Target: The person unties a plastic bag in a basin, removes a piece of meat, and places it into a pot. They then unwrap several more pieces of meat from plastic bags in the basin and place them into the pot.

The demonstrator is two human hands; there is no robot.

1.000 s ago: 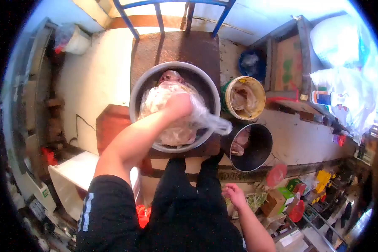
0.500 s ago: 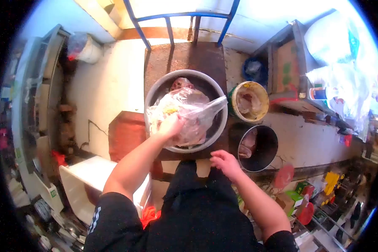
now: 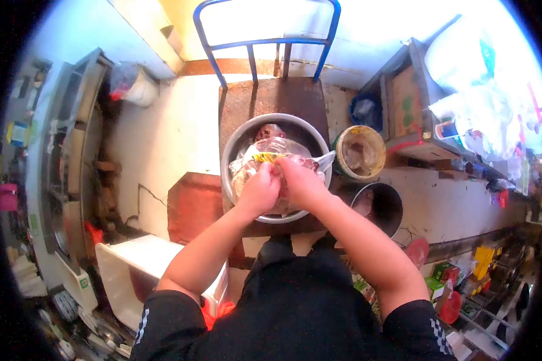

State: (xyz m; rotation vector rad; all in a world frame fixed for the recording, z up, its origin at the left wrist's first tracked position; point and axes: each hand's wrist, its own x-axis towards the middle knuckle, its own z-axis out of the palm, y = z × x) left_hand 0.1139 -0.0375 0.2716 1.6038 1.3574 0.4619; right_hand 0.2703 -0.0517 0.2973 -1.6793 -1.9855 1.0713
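A wide metal basin (image 3: 225, 171) stands on the brown platform of a hand truck (image 3: 241, 101) in front of me. Inside it lies a clear plastic bag (image 3: 283, 146), with dark red meat (image 3: 270, 132) showing at the far side. My left hand (image 3: 261, 190) and my right hand (image 3: 302, 184) meet over the basin, fingers closed on the bag's near part. Some yellow on the bag shows just beyond the fingertips. The fingertips themselves are partly hidden by the hands.
The truck's blue handle (image 3: 265, 43) rises at the far end. Right of the basin stand a pale bucket (image 3: 379, 157) and a dark pot (image 3: 392, 210). A white plastic bin (image 3: 117, 283) lies at my left; wooden shelving (image 3: 397, 90) stands at the right.
My right hand has come up from beside the basin to join the left on the bag. The bag's stretched right end has dropped lower. The view has shifted slightly.
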